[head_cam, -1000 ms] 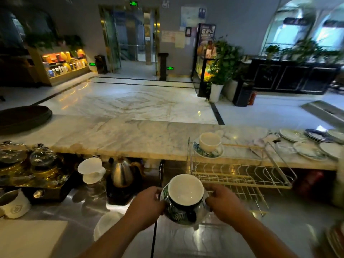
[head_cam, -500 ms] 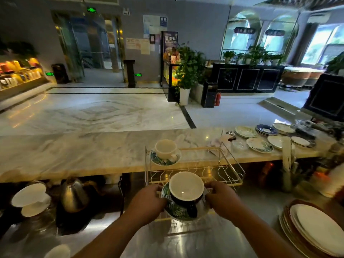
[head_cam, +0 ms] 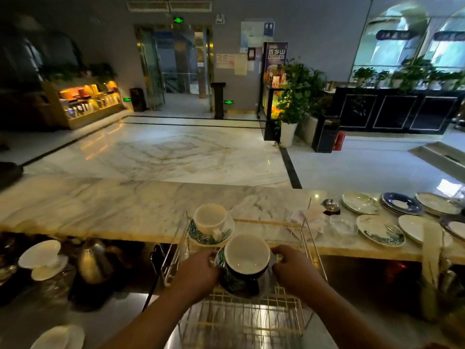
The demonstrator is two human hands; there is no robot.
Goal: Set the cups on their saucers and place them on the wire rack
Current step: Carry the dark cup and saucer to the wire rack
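Note:
A dark cup [head_cam: 247, 258] with a white inside sits on a leaf-patterned saucer [head_cam: 232, 285]. My left hand [head_cam: 198, 269] grips the saucer's left edge and my right hand [head_cam: 293, 267] its right edge. I hold the pair over the upper tier of the wire rack [head_cam: 251, 313], near its front; whether it touches the wires I cannot tell. Behind it, at the rack's back left, a white cup [head_cam: 210, 219] stands on a second leaf-patterned saucer [head_cam: 201, 238].
A marble counter [head_cam: 113, 207] runs behind the rack. Several plates and saucers [head_cam: 380, 230] lie on it to the right, next to a small glass dish [head_cam: 342, 224]. Left of the rack stand a metal kettle [head_cam: 91, 260] and white cups [head_cam: 41, 255]. A white dish [head_cam: 60, 337] sits at bottom left.
Both hands have carried the dark cup and saucer forward, from in front of the rack to over its upper tier beside the white cup. The view has also swung back left.

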